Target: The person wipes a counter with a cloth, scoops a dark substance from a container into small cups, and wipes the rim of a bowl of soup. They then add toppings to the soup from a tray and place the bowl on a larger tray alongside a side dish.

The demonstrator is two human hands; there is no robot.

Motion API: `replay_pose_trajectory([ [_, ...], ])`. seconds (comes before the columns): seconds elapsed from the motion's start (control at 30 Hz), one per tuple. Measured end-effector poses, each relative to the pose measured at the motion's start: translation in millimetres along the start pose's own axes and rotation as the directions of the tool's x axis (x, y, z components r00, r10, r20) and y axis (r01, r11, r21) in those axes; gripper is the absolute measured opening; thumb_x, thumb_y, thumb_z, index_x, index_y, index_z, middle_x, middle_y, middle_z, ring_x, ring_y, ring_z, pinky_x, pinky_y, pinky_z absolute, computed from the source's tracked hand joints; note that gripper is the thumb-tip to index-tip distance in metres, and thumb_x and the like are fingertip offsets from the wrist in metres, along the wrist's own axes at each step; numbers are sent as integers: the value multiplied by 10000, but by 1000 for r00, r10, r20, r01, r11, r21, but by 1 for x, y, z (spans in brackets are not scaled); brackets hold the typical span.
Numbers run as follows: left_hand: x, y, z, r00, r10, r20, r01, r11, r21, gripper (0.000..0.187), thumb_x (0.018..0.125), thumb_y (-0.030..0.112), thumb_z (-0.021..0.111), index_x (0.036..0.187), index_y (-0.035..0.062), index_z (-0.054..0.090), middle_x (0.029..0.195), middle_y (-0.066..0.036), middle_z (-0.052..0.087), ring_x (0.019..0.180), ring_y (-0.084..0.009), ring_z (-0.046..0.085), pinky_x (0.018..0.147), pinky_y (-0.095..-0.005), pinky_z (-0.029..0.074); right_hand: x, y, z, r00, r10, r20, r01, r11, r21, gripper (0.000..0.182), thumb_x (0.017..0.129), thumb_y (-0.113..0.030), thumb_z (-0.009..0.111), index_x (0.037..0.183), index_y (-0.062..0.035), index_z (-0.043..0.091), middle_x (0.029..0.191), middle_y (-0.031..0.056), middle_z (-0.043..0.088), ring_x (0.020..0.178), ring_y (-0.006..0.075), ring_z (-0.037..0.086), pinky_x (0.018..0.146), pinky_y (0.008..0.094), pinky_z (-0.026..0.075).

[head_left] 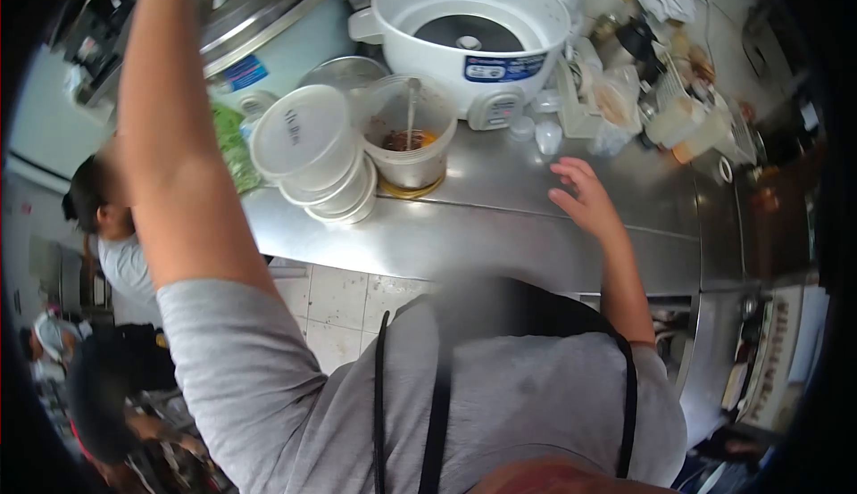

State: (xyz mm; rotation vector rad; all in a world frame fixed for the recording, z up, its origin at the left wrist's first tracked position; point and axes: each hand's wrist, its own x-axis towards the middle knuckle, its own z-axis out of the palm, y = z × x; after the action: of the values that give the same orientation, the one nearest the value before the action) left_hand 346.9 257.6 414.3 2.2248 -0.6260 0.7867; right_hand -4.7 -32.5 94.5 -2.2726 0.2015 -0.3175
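While the right hand [585, 198] is rested open-fingered on the bare steel worktop [500, 226], the left arm is raised out of view, so its grip cannot be told. The clear plastic tub with a spoon [409, 141] stands uncovered, left of the hand, beside stacked white lidded tubs [308, 150].

A stainless-steel counter [500, 235] runs across a cramped commercial kitchen, its brushed top catching soft, even light. Below its front edge lies a floor of pale square tiles [344, 302] with dark grout. At the far left, other people [107, 226] work in a dimmer aisle.
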Motion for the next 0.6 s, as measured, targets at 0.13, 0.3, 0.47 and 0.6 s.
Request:
replay_pose_trajectory([
  [0.13,25,-74,-18,953,-294,73,277,943,185,544,741,471,526,1081,47,524,1009,-113,563,884,-204,547,667,-294,427,24,32,5,980,175,-92,-183,979,-85,340,721,-196,604,1035,-83,533,1034,107,481,847,209,516,681,304,437],
  [0.3,-101,-18,-25,951,64,302,-28,992,-122,567,741,380,580,1173,41,440,996,-79,532,872,-153,495,695,-272,389,68,77,21,951,-27,-309,-127,875,-467,281,706,-205,595,961,-94,560,957,124,511,823,271,517,710,346,432],
  [0.47,-247,21,-6,414,309,856,77,925,-371,475,718,374,621,1041,42,517,713,-62,568,660,-165,553,581,-253,428,95,19,52,965,-194,-174,122,928,-353,257,708,-244,599,911,-95,549,844,101,535,798,264,530,672,353,435],
  [0.6,-344,-25,82,262,174,949,526,799,-291,404,794,336,547,1009,-5,518,703,-43,548,620,-129,523,558,-250,414,103,-47,94,992,-12,-123,37,979,203,389,731,-298,590,1000,-35,490,706,94,550,568,202,543,544,310,434],
])
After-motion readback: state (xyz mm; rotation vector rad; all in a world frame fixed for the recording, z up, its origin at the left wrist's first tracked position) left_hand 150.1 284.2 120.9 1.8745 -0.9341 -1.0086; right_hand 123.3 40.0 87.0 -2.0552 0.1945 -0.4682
